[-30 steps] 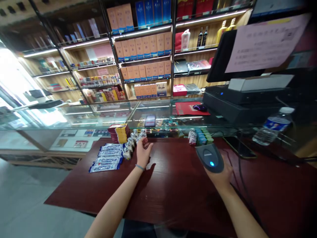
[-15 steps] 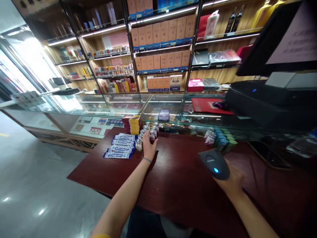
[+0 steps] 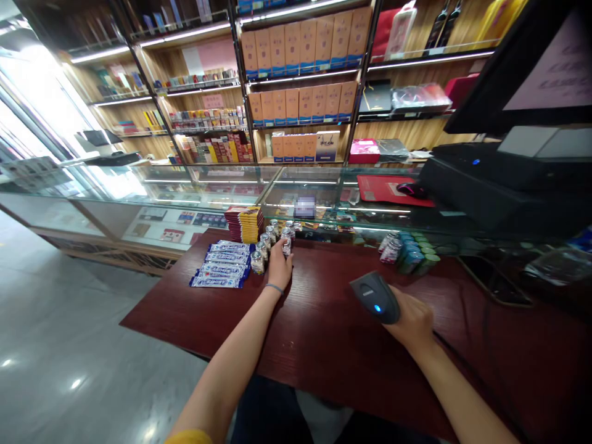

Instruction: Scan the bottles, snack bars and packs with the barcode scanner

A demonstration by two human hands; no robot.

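My left hand (image 3: 280, 267) reaches to the small containers at the back of the table, with its fingers closed round the nearest dark-labelled jar (image 3: 287, 247), which has a silvery lid. To its left runs a row of similar pale jars (image 3: 258, 263). Blue-and-white packets (image 3: 221, 265) lie side by side further left, and red and yellow packs (image 3: 250, 224) are stacked behind them. Over the right half of the table, my right hand (image 3: 413, 317) grips a dark barcode scanner (image 3: 377, 298) by its handle. The scanner shows a lit blue light.
On the right stand more small jars (image 3: 391, 248) and blue and green cylinders (image 3: 419, 254), beside a phone-like slab (image 3: 494, 280). A glass counter (image 3: 222, 191) borders the dark red table (image 3: 319, 320). A monitor (image 3: 531, 80) overhangs the right; a cable trails near my right forearm.
My right hand has brought the scanner to the left. My left fingers have closed round the nearest dark-labelled jar. The view has tilted slightly.
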